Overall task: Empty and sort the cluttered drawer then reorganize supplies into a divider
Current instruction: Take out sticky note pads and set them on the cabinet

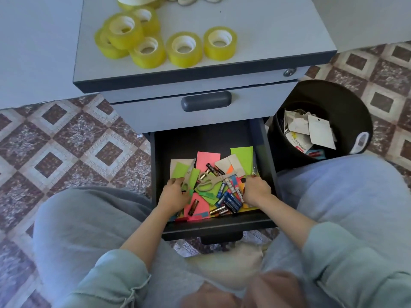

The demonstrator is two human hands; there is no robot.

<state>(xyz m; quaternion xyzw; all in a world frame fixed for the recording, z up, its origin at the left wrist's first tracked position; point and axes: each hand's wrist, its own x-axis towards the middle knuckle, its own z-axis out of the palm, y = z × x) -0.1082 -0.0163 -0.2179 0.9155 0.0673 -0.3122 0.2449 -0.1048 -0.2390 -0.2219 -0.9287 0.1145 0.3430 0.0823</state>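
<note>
Landmark: open dark drawer (213, 221), the lower one of a grey pedestal cabinet, pulled out toward the seated person.

- Drawer contents: mixed clutter. Pink paper notes (208, 160) and green paper notes (242, 156) lie toward the drawer's back. Loose cylindrical batteries (229, 203), black, blue and gold, are piled at the drawer's front right. Beige-handled steel scissors (211, 181) lie across the drawer's middle, on top of the papers.
- Left hand (174, 196): inside the drawer at its left side, fingers curled round the handle end of green-handled steel scissors (189, 172), blades pointing to the drawer's back.
- Right hand (255, 192): inside the drawer at its right wall, fingers bent down into the clutter. Cannot tell whether they grip anything; the fingertips are hidden.
- Above the drawer: grey counter (266, 30) carries a cluster of yellow tape rolls (184, 48), some stacked.
- Right of the drawer: round black bin (347, 103) on the patterned floor, holding torn white card packaging (320, 130).
</note>
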